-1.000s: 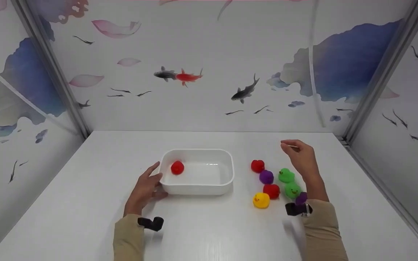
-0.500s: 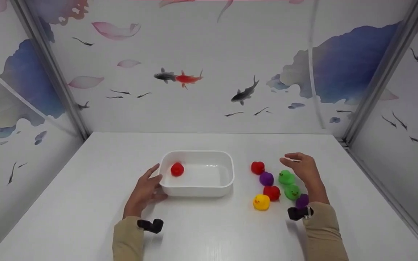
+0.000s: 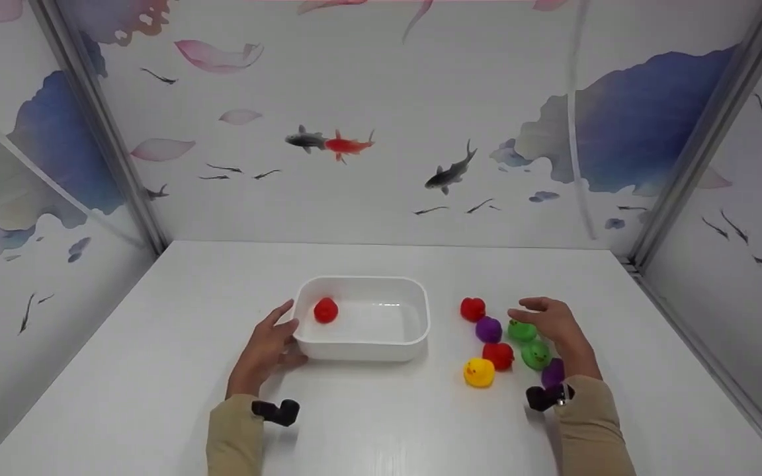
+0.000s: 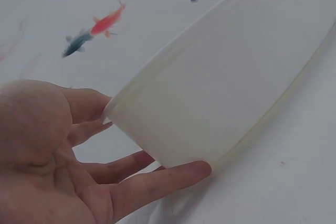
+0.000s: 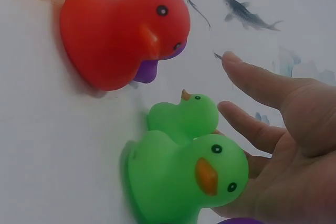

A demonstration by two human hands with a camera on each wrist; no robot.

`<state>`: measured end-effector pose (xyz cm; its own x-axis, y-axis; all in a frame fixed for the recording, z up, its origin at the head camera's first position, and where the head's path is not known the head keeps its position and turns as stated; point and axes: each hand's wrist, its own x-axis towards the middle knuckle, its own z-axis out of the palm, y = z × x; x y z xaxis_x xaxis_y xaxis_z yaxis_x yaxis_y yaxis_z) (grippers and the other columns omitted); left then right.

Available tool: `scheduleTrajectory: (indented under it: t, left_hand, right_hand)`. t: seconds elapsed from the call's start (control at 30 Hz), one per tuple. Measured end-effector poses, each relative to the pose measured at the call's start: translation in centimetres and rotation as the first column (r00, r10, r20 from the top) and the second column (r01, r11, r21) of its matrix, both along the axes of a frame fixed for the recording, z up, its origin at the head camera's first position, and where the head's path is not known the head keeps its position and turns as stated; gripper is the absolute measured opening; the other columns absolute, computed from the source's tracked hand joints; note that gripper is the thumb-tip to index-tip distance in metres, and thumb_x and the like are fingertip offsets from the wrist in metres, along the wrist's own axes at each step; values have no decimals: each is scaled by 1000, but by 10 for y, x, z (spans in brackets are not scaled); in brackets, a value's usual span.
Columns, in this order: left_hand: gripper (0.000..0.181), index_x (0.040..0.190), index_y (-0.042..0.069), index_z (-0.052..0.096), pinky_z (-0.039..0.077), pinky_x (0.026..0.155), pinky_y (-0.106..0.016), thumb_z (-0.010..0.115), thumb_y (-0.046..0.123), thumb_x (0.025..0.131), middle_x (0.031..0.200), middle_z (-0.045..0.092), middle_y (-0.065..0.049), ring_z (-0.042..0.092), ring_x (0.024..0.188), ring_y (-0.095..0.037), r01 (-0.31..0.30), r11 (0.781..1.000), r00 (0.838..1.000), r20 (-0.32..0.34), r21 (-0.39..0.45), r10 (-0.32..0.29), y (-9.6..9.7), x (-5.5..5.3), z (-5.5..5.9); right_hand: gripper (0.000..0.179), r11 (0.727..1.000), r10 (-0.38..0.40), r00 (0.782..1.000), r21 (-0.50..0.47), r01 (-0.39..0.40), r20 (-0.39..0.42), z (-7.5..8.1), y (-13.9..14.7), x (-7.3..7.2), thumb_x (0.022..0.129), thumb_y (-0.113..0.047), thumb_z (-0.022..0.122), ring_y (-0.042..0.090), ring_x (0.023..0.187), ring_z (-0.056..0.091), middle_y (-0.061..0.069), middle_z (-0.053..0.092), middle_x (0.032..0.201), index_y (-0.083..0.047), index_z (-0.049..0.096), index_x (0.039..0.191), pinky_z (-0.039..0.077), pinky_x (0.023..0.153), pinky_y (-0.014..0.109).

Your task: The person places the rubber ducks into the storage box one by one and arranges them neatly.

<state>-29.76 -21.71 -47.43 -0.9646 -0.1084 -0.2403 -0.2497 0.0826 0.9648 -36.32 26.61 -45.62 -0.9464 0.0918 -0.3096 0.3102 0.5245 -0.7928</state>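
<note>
Apart, hands touch tub edge, perhaps duck

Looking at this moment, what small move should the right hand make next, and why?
Probably bring the right hand in and close it around the farther green duck: its fingers are parted and empty close to that duck, while the white tub, touched by the left hand, holds just one red toy.
</note>
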Motion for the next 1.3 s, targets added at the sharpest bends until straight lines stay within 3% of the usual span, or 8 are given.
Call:
scheduleTrajectory:
  t: [0.5, 0.97, 1.3]
  left_hand:
    - [57, 158, 30, 29, 56, 98, -50, 50, 26, 105, 156, 43, -21, 48, 139, -42, 11, 1000, 1000, 5, 22, -11, 3, -2, 1]
    - [56, 158, 28, 30, 60, 92, -46, 50, 27, 105, 153, 47, -20, 57, 131, -39, 1, 1000, 1000, -8, 10, -1, 2, 0, 4]
    - [57, 159, 28, 28, 58, 95, -47, 50, 28, 105, 154, 46, -19, 55, 133, -39, 3, 1000, 1000, 7, 6, -3, -1, 1, -1]
  right_hand:
    - [83, 999, -13, 996, 41, 9, 83, 0, 5, 1, 90, -47, 71, 50, 142, 27, 31, 27, 158, -2, 36, 151, 24, 121, 65]
    - [74, 994, -57, 996, 101, 51, 64, 0, -4, -1, 94, -40, 68, 49, 141, 29, 30, 27, 156, -1, 38, 149, 27, 121, 62]
    - [71, 993, -60, 995, 109, 52, 74, -3, -9, 0, 94, -39, 68, 47, 135, 36, 30, 34, 152, 1, 41, 146, 31, 120, 60]
